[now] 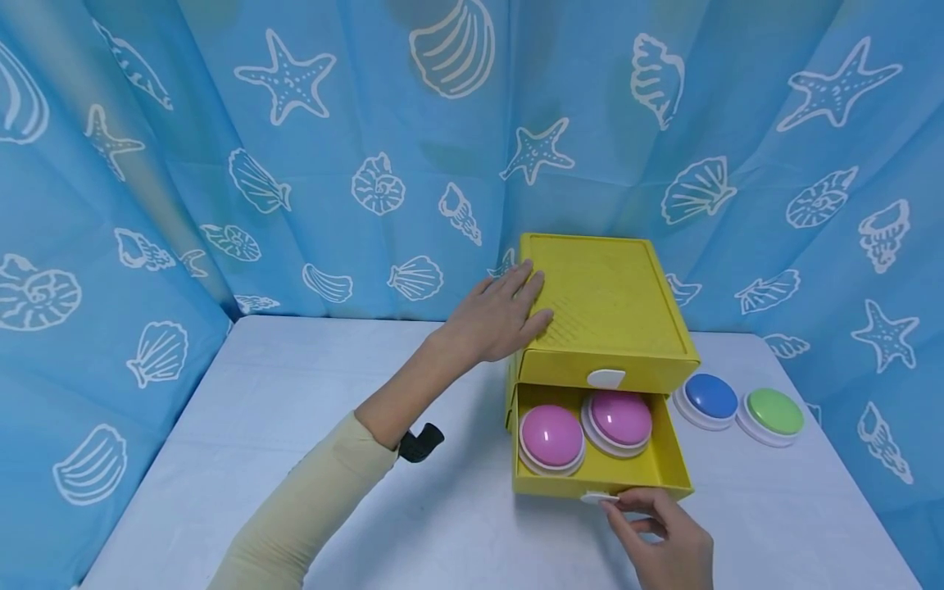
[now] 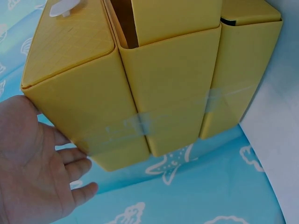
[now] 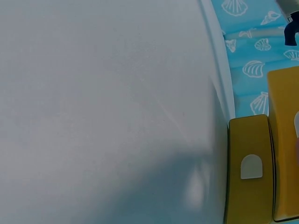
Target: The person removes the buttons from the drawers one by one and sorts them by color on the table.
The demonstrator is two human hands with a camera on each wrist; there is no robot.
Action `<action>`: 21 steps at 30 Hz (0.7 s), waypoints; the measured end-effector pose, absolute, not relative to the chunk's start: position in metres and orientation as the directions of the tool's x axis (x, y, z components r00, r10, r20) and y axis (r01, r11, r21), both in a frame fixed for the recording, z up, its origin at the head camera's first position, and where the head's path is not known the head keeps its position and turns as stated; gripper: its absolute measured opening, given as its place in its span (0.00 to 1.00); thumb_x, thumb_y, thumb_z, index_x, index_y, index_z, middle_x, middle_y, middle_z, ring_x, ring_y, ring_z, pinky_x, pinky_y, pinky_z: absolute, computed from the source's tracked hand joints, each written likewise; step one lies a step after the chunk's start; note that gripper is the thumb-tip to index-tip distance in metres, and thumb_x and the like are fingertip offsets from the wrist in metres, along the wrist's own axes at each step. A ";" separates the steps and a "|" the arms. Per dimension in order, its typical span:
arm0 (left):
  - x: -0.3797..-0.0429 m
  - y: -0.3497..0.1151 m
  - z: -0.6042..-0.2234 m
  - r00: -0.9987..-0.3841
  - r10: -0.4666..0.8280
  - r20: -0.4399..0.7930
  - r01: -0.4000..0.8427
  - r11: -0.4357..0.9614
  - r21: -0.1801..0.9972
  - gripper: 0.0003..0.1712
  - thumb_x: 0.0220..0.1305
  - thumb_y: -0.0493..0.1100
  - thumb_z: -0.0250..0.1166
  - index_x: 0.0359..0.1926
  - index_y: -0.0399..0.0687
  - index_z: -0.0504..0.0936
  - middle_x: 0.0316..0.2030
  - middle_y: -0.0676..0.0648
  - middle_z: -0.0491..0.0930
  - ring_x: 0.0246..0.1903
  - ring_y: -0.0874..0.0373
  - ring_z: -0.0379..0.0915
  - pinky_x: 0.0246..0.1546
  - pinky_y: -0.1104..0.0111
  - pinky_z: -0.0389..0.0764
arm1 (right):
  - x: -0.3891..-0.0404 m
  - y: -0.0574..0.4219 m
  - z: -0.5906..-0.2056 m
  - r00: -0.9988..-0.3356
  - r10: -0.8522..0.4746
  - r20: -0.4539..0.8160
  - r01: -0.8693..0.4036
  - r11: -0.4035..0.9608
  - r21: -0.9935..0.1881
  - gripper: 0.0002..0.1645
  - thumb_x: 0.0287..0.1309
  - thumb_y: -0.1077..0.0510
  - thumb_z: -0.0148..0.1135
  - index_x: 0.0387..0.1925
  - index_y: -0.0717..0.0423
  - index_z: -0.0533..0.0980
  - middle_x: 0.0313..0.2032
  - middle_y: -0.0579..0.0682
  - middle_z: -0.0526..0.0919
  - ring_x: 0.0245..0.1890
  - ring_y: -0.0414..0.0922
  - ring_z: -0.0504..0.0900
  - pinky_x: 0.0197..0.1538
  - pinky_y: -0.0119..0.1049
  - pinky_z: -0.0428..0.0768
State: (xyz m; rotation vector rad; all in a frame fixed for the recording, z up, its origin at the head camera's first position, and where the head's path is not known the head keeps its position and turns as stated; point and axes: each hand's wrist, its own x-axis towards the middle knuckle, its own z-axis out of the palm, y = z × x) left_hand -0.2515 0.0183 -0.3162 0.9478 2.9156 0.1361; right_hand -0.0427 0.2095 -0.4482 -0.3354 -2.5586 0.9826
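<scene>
A yellow drawer cabinet [image 1: 601,291] stands on the table, with its middle drawer [image 1: 642,465] pulled out. Inside that drawer lie two pink domed push buttons [image 1: 551,436] on white bases. My left hand [image 1: 501,315] rests on the cabinet's top at its left edge, fingers spread. In the left wrist view, that hand [image 2: 35,168] lies along the edge of the top section. Thumb and index finger of my right hand [image 1: 667,541] pinch the white drawer tab [image 1: 596,497] on the front of the open drawer. The right wrist view does not show the right hand.
A blue push button [image 1: 711,397] and a green one [image 1: 773,411] sit on the white table [image 1: 295,385] right of the cabinet. Behind hangs a blue curtain [image 1: 442,139] with shells and starfish. The bottom drawer [image 3: 250,200] appears closed in the right wrist view.
</scene>
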 end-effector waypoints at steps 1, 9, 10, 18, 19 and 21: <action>-0.252 0.018 -0.316 -0.806 0.590 -0.041 0.584 0.805 0.109 0.37 0.69 0.63 0.29 0.72 0.49 0.42 0.71 0.49 0.38 0.69 0.58 0.31 0.66 0.59 0.43 | -0.042 0.210 -0.448 -0.901 0.353 0.252 0.094 0.726 -0.681 0.15 0.37 0.63 0.76 0.25 0.49 0.75 0.23 0.39 0.79 0.22 0.33 0.77 0.26 0.22 0.76; -0.252 0.018 -0.316 -0.804 0.594 -0.028 0.589 0.801 0.110 0.38 0.69 0.63 0.28 0.72 0.49 0.43 0.71 0.49 0.38 0.69 0.58 0.31 0.66 0.60 0.42 | -0.036 0.209 -0.448 -0.896 0.378 0.234 0.109 0.697 -0.709 0.15 0.35 0.65 0.76 0.23 0.51 0.76 0.23 0.41 0.80 0.23 0.33 0.78 0.24 0.25 0.77; -0.252 0.018 -0.315 -0.804 0.593 -0.029 0.588 0.802 0.110 0.38 0.69 0.63 0.28 0.72 0.49 0.43 0.71 0.49 0.38 0.69 0.58 0.31 0.66 0.60 0.42 | -0.036 0.209 -0.447 -0.895 0.377 0.237 0.104 0.694 -0.713 0.15 0.35 0.65 0.76 0.23 0.51 0.76 0.23 0.41 0.80 0.22 0.33 0.78 0.24 0.25 0.77; -0.251 0.018 -0.316 -0.808 0.588 -0.033 0.582 0.806 0.109 0.37 0.69 0.63 0.28 0.72 0.49 0.43 0.71 0.49 0.38 0.69 0.57 0.32 0.66 0.59 0.43 | -0.033 0.208 -0.447 -0.901 0.372 0.226 0.094 0.674 -0.733 0.16 0.35 0.67 0.75 0.24 0.53 0.75 0.23 0.42 0.80 0.24 0.33 0.79 0.25 0.25 0.78; -0.251 0.018 -0.317 -0.807 0.589 -0.032 0.583 0.805 0.111 0.37 0.69 0.63 0.28 0.72 0.49 0.43 0.71 0.48 0.38 0.69 0.57 0.32 0.66 0.59 0.43 | -0.033 0.209 -0.447 -0.904 0.369 0.216 0.099 0.671 -0.735 0.16 0.36 0.66 0.75 0.24 0.53 0.75 0.23 0.42 0.80 0.24 0.34 0.79 0.25 0.25 0.78; -0.252 0.018 -0.317 -0.807 0.590 -0.033 0.583 0.804 0.112 0.37 0.70 0.63 0.28 0.72 0.49 0.43 0.71 0.48 0.38 0.69 0.57 0.32 0.66 0.59 0.43 | -0.032 0.209 -0.447 -0.910 0.364 0.200 0.104 0.666 -0.738 0.15 0.36 0.66 0.75 0.25 0.52 0.75 0.24 0.42 0.79 0.24 0.33 0.79 0.26 0.25 0.78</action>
